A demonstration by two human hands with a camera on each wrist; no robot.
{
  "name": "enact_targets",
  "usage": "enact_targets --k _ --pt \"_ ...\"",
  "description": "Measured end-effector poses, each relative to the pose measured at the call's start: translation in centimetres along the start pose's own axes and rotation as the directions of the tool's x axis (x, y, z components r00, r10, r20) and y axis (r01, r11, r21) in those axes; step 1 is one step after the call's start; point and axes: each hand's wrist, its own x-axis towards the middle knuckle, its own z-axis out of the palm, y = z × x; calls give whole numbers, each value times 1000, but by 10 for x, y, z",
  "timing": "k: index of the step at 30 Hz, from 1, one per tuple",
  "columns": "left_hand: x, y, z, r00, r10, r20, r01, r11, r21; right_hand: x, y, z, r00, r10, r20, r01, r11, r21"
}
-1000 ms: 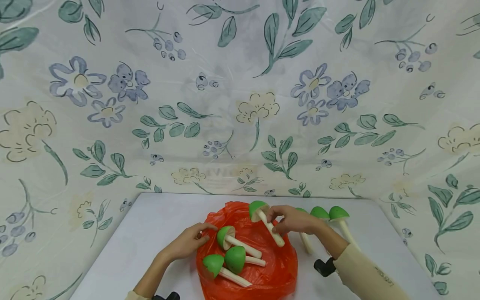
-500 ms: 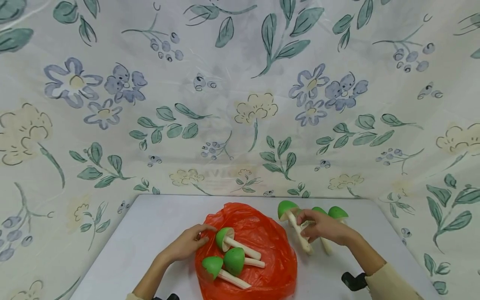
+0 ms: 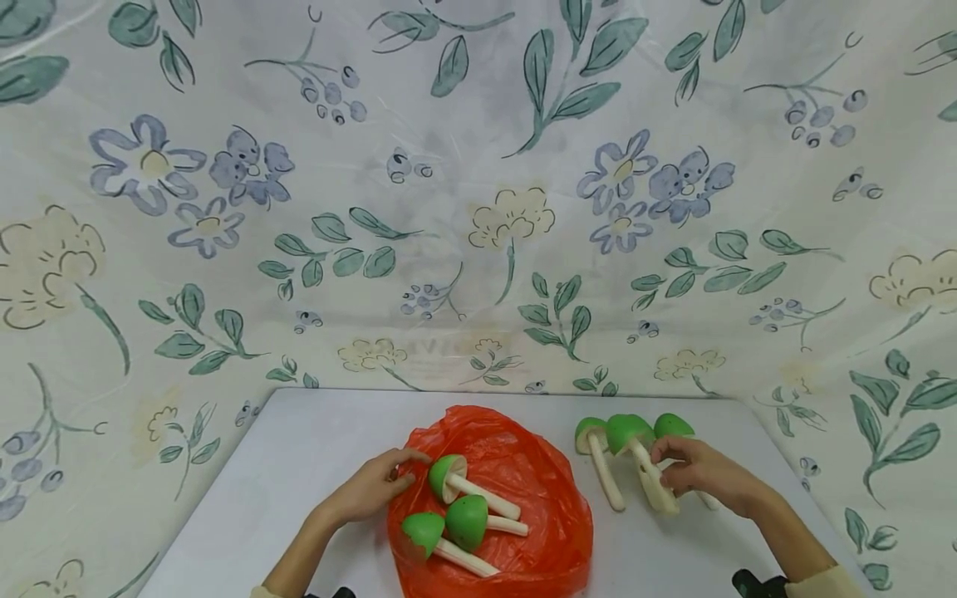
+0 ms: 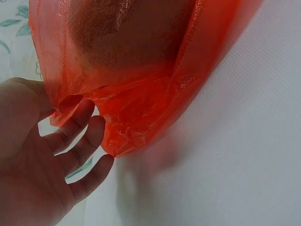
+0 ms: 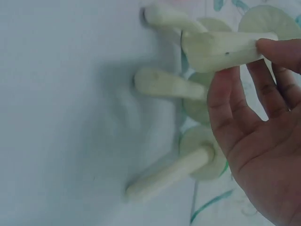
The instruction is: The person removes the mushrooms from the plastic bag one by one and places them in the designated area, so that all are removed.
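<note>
My right hand (image 3: 703, 472) pinches a toy mushroom (image 3: 647, 473) by its pale stem, its green cap to the far left of the fingers. In the right wrist view, thumb and fingers grip the stem (image 5: 221, 51). Beside it lie a mushroom (image 3: 604, 469) on the left and another (image 3: 673, 425) on the right; a third is hidden behind the held one in the head view. At the left edge of a red plastic bag (image 3: 516, 448), my left hand (image 3: 368, 486) holds the rim; in the left wrist view the thumb tip is hidden by the bag (image 4: 136, 108).
Three more green-capped mushrooms lie on the bag: an upper one (image 3: 474, 488), a middle one (image 3: 471, 522) and a lower one (image 3: 437, 540). The white table (image 3: 314, 432) ends at a flowered cloth (image 3: 449, 249) behind.
My right hand has carried the mushroom from above the bag rightward to the other mushrooms at the table's right. My left hand and the bag have stayed in place.
</note>
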Motion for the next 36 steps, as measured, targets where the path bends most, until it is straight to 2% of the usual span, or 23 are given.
enact_targets --k 3,14,26,32,36 --pt "0 0 0 1000 0 1 0 1000 14 -9 7 -10 999 20 -36 -20 1000 12" --pt "-1 1 0 1000 -2 11 2 1000 17 -34 26 -43 984 -11 -176 26 996 85" --pt "-1 1 -1 1000 10 4 -10 1000 0 -42 46 -55 920 56 -389 -26 996 83" --pt "-1 1 0 1000 5 10 -5 1000 -14 -46 56 -58 890 135 -435 -112 991 78" --pt "-1 1 0 1000 -1 12 2 1000 -13 -46 63 -62 877 204 -434 -161 978 134"
